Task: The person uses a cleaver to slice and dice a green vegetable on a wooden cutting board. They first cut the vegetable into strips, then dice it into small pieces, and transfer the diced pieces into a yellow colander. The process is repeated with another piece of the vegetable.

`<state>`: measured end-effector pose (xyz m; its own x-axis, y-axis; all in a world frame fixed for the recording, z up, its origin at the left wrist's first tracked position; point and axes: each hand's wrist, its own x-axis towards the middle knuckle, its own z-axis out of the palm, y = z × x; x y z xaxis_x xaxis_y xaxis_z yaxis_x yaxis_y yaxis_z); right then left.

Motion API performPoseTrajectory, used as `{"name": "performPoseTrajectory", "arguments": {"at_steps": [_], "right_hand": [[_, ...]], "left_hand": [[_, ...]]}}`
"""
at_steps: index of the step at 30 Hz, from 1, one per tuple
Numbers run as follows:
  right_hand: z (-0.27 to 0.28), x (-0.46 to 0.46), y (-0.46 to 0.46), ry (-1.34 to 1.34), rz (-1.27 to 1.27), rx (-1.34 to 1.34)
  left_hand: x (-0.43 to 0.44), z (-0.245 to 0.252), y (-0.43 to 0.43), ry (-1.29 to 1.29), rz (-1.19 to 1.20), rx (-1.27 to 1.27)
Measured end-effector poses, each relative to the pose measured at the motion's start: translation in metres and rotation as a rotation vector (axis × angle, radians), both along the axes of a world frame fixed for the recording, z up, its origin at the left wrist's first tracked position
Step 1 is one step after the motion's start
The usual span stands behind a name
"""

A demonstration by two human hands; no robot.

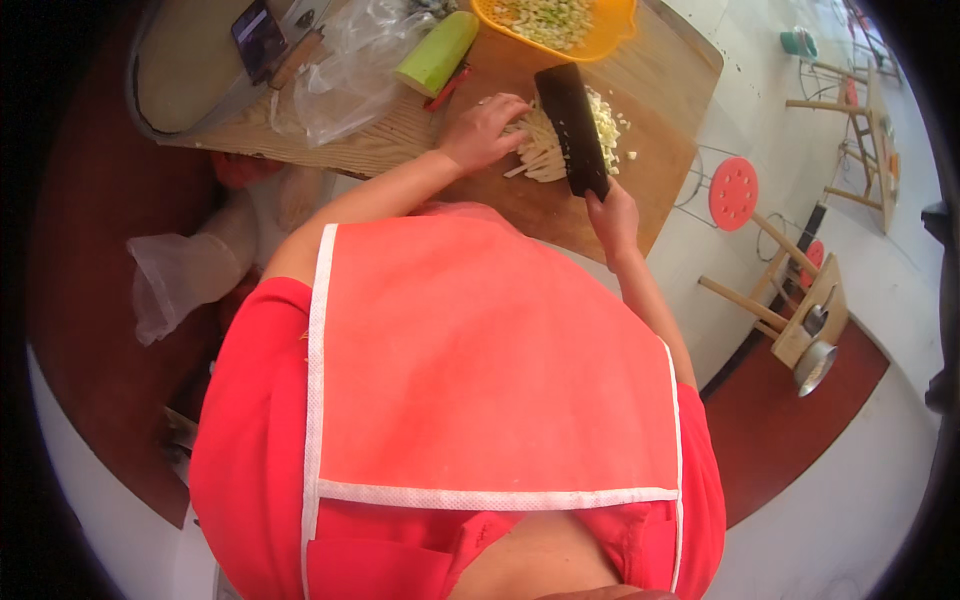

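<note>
My right hand [614, 217] grips the handle end of a dark cleaver [574, 127], whose broad blade lies across pale vegetable strips [541, 146] on a brown wooden cutting board [600, 225]. My left hand [487, 131] rests at the left side of the strips, fingers bent and touching them. Small diced pieces [604, 127] lie on the right side of the blade. The blade hides part of the strips. Above my left hand lies a cut green gourd [439, 54], with a red-handled tool [450, 88] beside it.
An orange plastic basket [622, 34] with chopped vegetable stands beyond the board. Clear plastic bags [341, 90] and a phone [259, 37] are at the left. Right of the table is a red stool [733, 193]; farther off, a wooden stool [814, 315] bears a metal bowl [815, 367].
</note>
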<state>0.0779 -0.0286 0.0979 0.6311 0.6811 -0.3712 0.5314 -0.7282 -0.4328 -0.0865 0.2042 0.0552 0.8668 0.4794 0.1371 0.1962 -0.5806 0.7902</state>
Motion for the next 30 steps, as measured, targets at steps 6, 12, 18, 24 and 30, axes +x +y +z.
{"name": "performPoseTrajectory", "arguments": {"at_steps": [6, 12, 18, 24, 30], "right_hand": [[0.000, 0.002, -0.007, 0.044, 0.049, 0.148], [-0.004, 0.003, -0.007, -0.035, 0.093, 0.161], [-0.006, 0.003, -0.007, -0.078, 0.084, 0.135], [-0.008, 0.006, -0.008, -0.087, 0.055, 0.147], [-0.007, 0.003, -0.009, -0.101, 0.068, 0.135]], "left_hand": [[0.032, -0.021, -0.016, 0.095, 0.151, 0.077], [0.043, -0.027, -0.016, 0.146, 0.101, 0.111], [0.060, -0.035, -0.008, 0.269, 0.193, 0.085], [0.059, -0.047, 0.009, 0.242, 0.151, 0.126], [0.052, -0.040, 0.004, 0.231, 0.104, 0.097]]}}
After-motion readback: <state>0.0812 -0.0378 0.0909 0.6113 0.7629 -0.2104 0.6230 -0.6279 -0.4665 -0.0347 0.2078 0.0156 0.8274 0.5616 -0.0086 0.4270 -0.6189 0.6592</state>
